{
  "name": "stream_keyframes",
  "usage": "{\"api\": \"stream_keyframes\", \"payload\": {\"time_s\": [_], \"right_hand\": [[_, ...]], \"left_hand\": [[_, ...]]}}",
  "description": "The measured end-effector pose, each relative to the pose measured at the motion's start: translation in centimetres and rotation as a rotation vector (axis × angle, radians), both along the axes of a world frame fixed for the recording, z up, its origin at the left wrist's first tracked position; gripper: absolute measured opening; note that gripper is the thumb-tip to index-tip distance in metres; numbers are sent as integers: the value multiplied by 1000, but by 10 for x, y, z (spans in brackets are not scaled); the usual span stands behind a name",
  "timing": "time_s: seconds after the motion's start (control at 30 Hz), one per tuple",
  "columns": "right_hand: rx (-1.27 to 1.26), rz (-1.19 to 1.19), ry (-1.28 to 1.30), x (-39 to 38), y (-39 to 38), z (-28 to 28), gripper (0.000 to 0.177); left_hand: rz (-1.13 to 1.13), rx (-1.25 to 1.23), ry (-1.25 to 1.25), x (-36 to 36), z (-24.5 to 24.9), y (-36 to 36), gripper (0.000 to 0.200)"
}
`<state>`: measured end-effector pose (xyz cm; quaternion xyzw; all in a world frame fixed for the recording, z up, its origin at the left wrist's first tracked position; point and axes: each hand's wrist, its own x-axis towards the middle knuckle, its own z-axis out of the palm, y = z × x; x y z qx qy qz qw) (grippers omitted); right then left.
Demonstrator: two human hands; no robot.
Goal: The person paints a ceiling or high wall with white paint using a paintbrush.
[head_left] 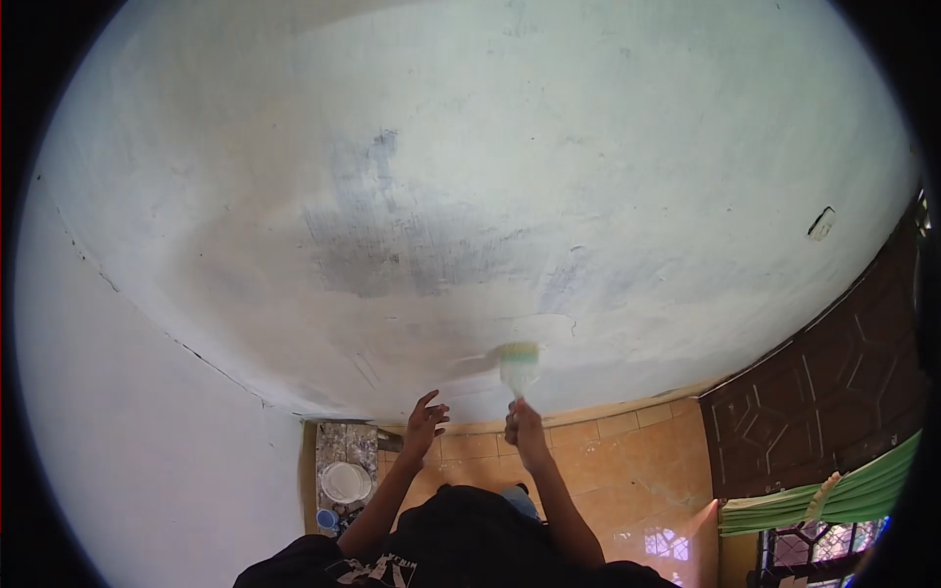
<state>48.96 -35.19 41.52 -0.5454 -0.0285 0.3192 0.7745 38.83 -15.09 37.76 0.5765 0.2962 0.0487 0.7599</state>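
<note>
Two hands at the wall (588,147): right hand (526,423) clenched round a brush (520,361) pressed low on it, left hand (426,423) spread, empty. Overloaded bristles might drip onto the floor tiles (627,470).

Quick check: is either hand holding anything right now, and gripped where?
The right hand holds a paintbrush by its handle, bristles up against the wall. The left hand is open, holding nothing.
</note>
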Motion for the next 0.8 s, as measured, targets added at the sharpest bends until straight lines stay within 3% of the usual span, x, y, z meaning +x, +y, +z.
{"api": "stream_keyframes", "payload": {"time_s": [0.07, 0.2, 0.47, 0.63, 0.7, 0.8], "right_hand": [[-83, 32, 162, -6, -7, -35, 34], [-113, 34, 152, -9, -6, -39, 32], [13, 89, -110, -3, -11, 158, 33], [121, -7, -375, 13, -12, 222, 35], [149, -32, -434, 27, -6, 228, 35], [166, -36, -370, 53, 8, 164, 36]], "left_hand": [[-2, -2, -9, 3, -7, 3, 49], [1, 2, -15, 6, 3, 1, 49], [-29, 2, -4, 7, 1, -12, 47], [-32, -14, -8, 10, -1, -13, 45], [-24, -22, -27, 11, 3, -14, 44], [-53, 17, -7, 13, 6, -13, 44]]}}
